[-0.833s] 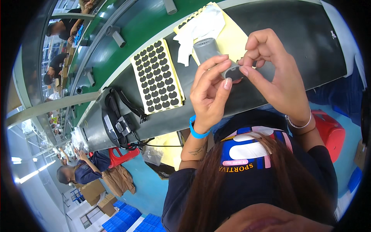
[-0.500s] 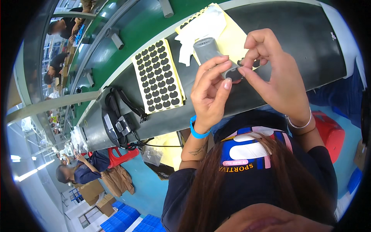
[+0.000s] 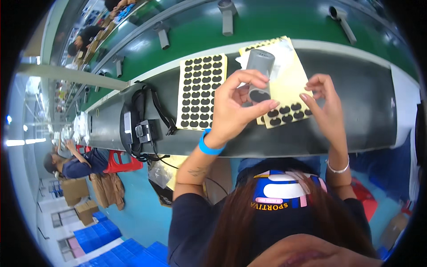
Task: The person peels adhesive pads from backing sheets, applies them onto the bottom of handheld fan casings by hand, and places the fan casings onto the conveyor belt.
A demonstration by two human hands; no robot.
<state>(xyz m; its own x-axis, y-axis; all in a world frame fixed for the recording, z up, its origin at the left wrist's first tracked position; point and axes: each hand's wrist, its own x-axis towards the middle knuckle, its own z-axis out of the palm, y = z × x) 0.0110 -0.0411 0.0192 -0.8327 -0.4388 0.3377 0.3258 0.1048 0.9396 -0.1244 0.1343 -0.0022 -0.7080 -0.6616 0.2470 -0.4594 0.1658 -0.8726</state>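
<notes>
Gripping a grey cylinder [image 3: 259,73], dark-ended, is the left hand [image 3: 233,107].

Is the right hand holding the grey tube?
No, the left hand holds the grey tube, while the right hand is open beside it, touching nothing.

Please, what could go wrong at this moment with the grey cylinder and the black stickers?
1. The left hand holds the grey cylinder only by its fingers, above the dark bench; it might slip and fall.
2. The right hand hovers open just over the yellow sheet of black stickers; it could brush them and lift one loose.
</notes>
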